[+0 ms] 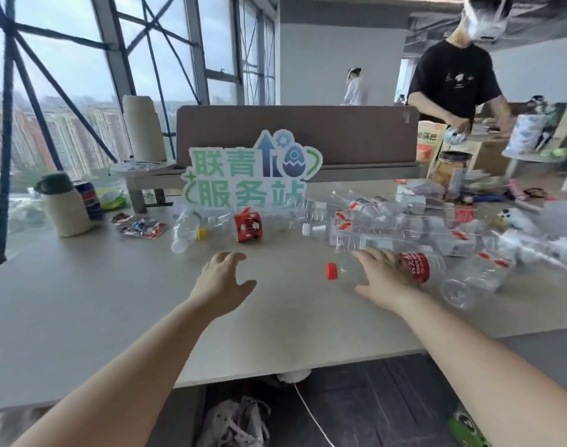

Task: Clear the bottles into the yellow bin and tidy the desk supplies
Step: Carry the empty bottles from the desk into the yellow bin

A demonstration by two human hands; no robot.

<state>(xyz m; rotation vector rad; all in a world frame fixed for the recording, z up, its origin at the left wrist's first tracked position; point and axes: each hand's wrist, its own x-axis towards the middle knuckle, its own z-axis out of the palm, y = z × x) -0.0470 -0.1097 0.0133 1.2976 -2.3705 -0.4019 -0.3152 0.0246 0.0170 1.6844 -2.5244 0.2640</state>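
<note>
My right hand (383, 279) grips a clear plastic bottle (416, 267) with a red cap and red label; it lies on the desk (114, 301), cap pointing left. My left hand (222, 285) hovers open over bare desk, fingers spread, holding nothing. Behind my right hand, a heap of several empty clear bottles (404, 221) spreads across the right half of the desk. One more clear bottle (184, 230) lies by a yellow cap (202, 233) and a crumpled red packet (248, 225). No yellow bin is in view.
A standing sign (246, 175) with green characters is at mid-desk, in front of a brown divider. A beige flask (64, 204), cans (89, 198) and wrappers (140, 225) sit at the left. A person in a black shirt (456, 85) works at the far right, amid clutter.
</note>
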